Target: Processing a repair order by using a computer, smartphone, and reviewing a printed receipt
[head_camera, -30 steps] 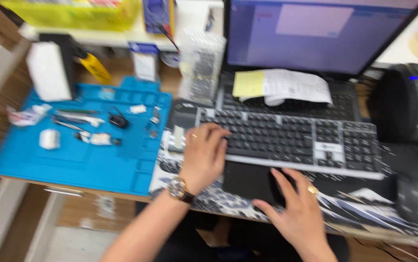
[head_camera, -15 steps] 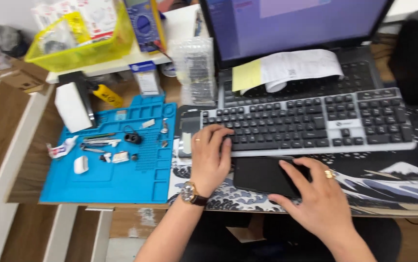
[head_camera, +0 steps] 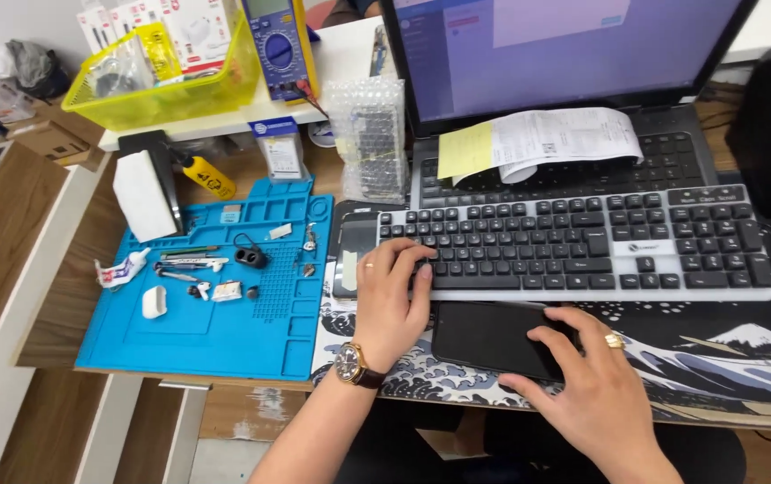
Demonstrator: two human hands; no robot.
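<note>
With left hand (head_camera: 390, 300) fingers spread on the keyboard (head_camera: 573, 242) and right hand (head_camera: 587, 376) fingers flat on the phone (head_camera: 491, 336) just below it, risks nudging that slab off the desk mat's (head_camera: 717, 358) near edge.

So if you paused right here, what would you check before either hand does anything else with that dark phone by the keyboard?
1. Phone flat on the desk mat: ok.
2. Right hand on the phone: ok, its fingers rest on the right end.
3. Left hand off the phone: ok, its fingers are on the keyboard edge.
4. Phone screen lit: not ok, it looks black.
5. Phone fully on the desk: ok, its near edge lies short of the mat's front edge.
6. Small parts on the blue mat away from both hands: ok.
</note>
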